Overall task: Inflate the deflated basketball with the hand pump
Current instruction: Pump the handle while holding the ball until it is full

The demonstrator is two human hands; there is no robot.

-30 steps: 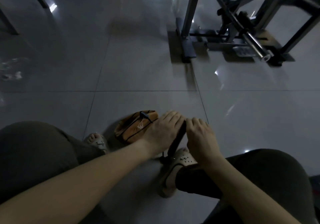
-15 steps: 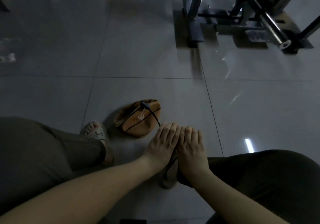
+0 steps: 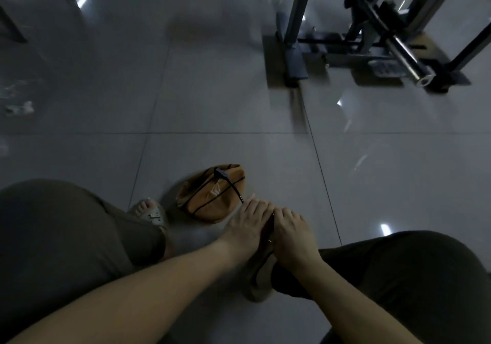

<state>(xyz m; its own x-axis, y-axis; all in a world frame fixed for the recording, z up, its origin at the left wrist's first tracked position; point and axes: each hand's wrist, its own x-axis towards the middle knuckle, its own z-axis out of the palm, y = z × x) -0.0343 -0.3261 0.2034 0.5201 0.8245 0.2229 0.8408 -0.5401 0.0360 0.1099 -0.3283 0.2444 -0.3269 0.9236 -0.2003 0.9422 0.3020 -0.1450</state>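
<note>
- Dim, grey light throughout; colours are muted and the trousers (image 3: pixel 53 237) read almost black.
- Small bright glints dot the glossy floor (image 3: pixel 225 99).
- The ball (image 3: pixel 210 197) casts a soft shadow leftwards.
- The metal frame (image 3: pixel 295 19) is smeared by motion blur.
- Tile lines bend near the edges.

I have the basketball (image 3: pixel 212 193) lying on the floor (image 3: pixel 212 104), at eleven o'clock from the two hands and just beside them. A hose (image 3: pixel 233 186) runs from the ball's top toward five o'clock and goes under the left hand (image 3: pixel 247 226). That hand and the right hand (image 3: pixel 292 237) sit side by side, both wrapped round the pump handle (image 3: pixel 268 226) between them, above the right sandal (image 3: pixel 259 277). The left sandal (image 3: pixel 150 213) is at nine o'clock from the ball. A weight machine (image 3: pixel 372 37) stands well apart at one o'clock.
</note>
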